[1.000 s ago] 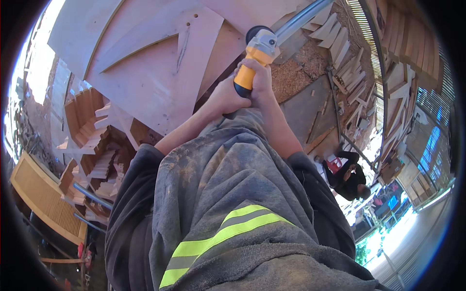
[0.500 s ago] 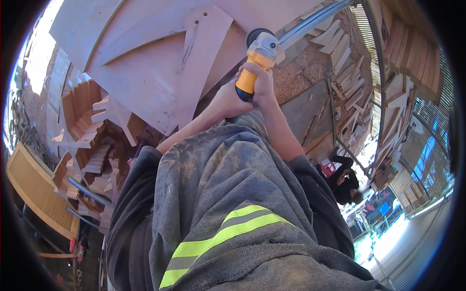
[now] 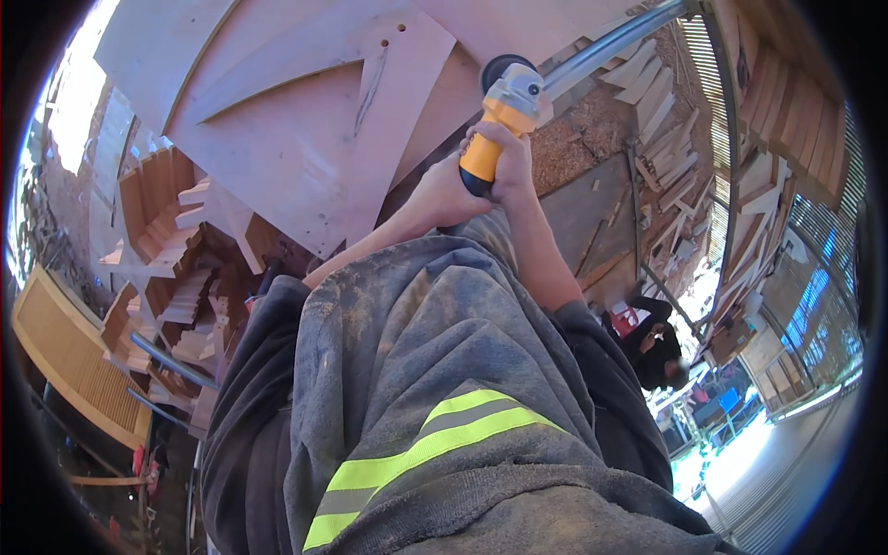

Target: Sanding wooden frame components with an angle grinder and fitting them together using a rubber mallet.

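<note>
The left grip and the right grip are both grasping a yellow-and-grey, cylindrical handheld power tool, which is resting between them with its round black disc pointing away beyond them; whether the disc is touching wood is hard to tell. Broad, flat, pale-pink wooden boards are lying ahead and left of the grips, while a silver, tubular metal pipe is stretching ahead to their right.
</note>
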Available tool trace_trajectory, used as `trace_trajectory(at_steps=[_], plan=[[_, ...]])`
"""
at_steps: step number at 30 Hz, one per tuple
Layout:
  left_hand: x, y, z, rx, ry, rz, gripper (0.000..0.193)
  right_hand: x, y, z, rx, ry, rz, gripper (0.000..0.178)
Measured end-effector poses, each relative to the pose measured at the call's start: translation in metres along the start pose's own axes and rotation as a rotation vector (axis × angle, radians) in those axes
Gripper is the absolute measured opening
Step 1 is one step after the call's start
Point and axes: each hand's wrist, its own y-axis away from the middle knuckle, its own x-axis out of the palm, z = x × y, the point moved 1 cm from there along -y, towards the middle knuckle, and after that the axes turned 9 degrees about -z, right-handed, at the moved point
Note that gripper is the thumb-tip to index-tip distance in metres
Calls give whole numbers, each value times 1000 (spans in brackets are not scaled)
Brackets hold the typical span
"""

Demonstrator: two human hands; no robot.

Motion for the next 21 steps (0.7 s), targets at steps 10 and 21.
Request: trace_trajectory(at_steps=[10, 21], plan=[[-29, -31, -14, -10, -10, -83, 58, 42, -43, 13, 15, 33, 121, 26], [-1, -20, -33, -22, 205, -217, 58, 51, -36, 47, -10, 262, 199, 28]])
